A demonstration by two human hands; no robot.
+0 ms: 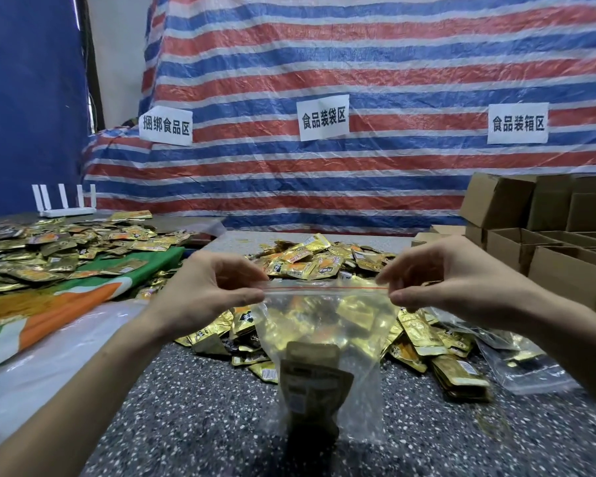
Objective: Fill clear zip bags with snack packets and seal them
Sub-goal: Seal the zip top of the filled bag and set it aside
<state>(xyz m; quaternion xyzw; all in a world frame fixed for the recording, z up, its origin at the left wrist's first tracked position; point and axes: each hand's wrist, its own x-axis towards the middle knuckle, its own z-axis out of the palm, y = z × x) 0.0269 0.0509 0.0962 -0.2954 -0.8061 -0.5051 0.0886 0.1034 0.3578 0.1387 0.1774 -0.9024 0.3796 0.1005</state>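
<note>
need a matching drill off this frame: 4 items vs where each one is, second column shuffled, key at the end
Things
1. clear zip bag
2. cardboard boxes
3. white router
4. green and orange sheet

Places
a. stacked at the far right
b. back left, behind the loose packets
c. centre, pinched at its zip strip by the left hand and the right hand
d. left side, partly under loose packets

Pairs: 1-c, 2-a, 3-b, 4-d
</note>
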